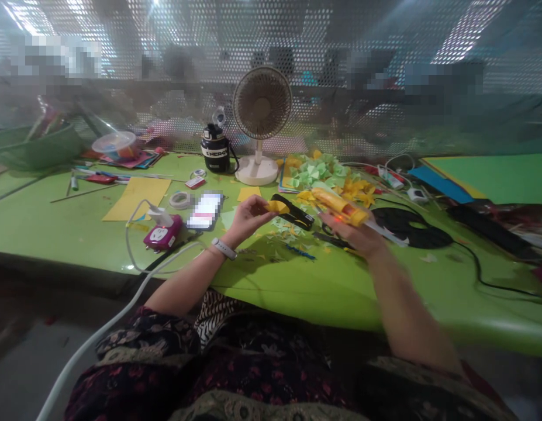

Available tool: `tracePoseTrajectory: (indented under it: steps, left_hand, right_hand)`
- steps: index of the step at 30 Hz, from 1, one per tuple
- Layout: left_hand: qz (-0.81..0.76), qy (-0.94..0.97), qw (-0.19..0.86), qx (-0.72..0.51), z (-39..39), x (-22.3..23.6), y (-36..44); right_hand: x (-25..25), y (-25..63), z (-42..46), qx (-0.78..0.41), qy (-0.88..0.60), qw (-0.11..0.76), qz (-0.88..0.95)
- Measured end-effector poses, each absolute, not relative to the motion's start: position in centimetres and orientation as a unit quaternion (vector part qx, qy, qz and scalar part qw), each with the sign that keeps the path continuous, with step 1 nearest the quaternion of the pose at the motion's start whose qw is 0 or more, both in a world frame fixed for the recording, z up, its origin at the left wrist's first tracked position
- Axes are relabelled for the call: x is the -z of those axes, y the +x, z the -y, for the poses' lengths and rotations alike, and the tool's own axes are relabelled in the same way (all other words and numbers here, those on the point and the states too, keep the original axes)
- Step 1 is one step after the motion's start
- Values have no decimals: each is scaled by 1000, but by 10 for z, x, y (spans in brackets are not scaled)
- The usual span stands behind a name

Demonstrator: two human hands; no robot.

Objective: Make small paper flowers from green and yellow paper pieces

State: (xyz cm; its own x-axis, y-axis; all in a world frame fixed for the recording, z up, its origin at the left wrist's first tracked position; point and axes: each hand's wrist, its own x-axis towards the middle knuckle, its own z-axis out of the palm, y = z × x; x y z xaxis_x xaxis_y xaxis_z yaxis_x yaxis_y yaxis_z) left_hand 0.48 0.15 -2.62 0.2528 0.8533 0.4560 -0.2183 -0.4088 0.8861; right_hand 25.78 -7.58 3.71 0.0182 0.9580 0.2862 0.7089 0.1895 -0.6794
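Head view, left to right: green plastic basket [34, 149] at upper left, clear plastic tub [114, 145] on coloured papers, yellow paper sheet [137, 199] on the green table [341, 292]. Next come a magenta power socket [163, 233] with a white plug, a tape roll [180, 200] and a smartphone [204, 210], screen unreadable. Behind stand a black flask [215, 151], white band lettering maybe "ENERGO", hard to confirm, and a white desk fan [262, 102]. Left hand [248, 219], white watch band on wrist, pinches a small yellow paper piece [276, 206] above the table, just beside a black tool [293, 211], type unclear. Right hand [343, 231] grips a yellow hot glue gun [338, 206], red light on, above table centre, near cut green paper pieces [317, 171]. Further right: black coiled cable [411, 229], blue sheet [441, 184], green card [485, 175].
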Motion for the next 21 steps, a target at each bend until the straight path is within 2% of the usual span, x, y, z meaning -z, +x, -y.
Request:
tracePoseTrajectory:
  steps: [5,10,15,21]
  left_hand:
    - [-269,631,479,-547,3,22,3]
    - [-292,628,474,-544,6,17,1]
    - [-303,627,470,-542,5,15,1]
    - [-302,635,449,-551,0,17,0]
  right_hand:
    - [-51,316,64,8,-765,249,594]
    - [-37,372,55,24,-867,151,474]
    - [-24,399,50,-14,-894,125,431]
    - [-8,409,46,-9,-893,153,423]
